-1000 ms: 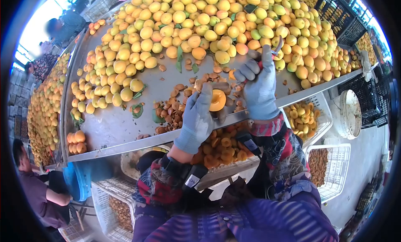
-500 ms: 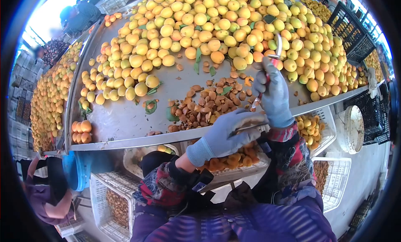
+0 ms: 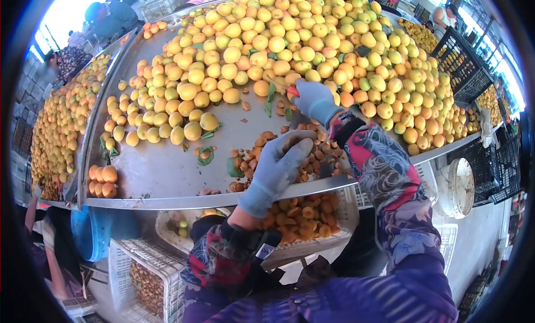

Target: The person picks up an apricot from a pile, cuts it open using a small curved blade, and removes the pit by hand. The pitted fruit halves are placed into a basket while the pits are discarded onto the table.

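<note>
My right hand, in a grey-blue glove, is closed round the red handle of a tool at the near edge of the apricot pile. The tool's far end is hard to make out against the fruit. My left hand, gloved too, is over the near part of the metal table, beside a heap of brown pits. Its fingers are loosely curved and apart from the thumb, with nothing visible between them. Green leaves lie between the pile and the pits.
Halved apricots fill a white crate below the table edge. Orange fruit stand in rows at the table's left corner. A white bucket and black crates are on the right. Other people are at the left and upper right.
My right hand has moved left and forward to the apricots with the tool. My left hand has shifted left and turned, its fingers pointing up and right. The view has shifted slightly.
</note>
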{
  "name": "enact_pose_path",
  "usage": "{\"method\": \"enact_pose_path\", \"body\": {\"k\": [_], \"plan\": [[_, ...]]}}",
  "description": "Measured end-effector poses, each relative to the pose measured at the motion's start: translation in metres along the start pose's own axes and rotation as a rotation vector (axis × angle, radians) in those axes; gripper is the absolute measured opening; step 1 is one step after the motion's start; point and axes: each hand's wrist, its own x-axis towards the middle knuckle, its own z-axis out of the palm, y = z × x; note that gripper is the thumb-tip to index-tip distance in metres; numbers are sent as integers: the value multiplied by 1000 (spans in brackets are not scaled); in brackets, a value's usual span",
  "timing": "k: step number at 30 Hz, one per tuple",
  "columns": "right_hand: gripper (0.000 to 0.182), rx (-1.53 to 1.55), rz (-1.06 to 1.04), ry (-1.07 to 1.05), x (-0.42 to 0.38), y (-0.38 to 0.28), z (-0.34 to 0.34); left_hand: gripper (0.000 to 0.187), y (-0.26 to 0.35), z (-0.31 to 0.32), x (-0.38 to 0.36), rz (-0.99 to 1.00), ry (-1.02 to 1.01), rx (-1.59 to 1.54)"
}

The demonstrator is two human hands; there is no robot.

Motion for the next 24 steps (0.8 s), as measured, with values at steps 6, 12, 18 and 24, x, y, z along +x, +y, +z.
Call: {"method": "enact_pose_path", "body": {"k": [6, 12, 18, 24], "plan": [[39, 42, 53, -4, -7, -11, -11, 24, -2, -8, 2, 119, 59, -67], [41, 1164, 126, -288, -75, -12, -78, 47, 2, -21, 5, 315, 251, 77], [40, 1428, 19, -299, -142, -31, -80, 50, 9, -8, 2, 292, -43, -185], [37, 1502, 37, 34, -176, -39, -77, 40, 6, -13, 7, 280, -133, -510]]}}
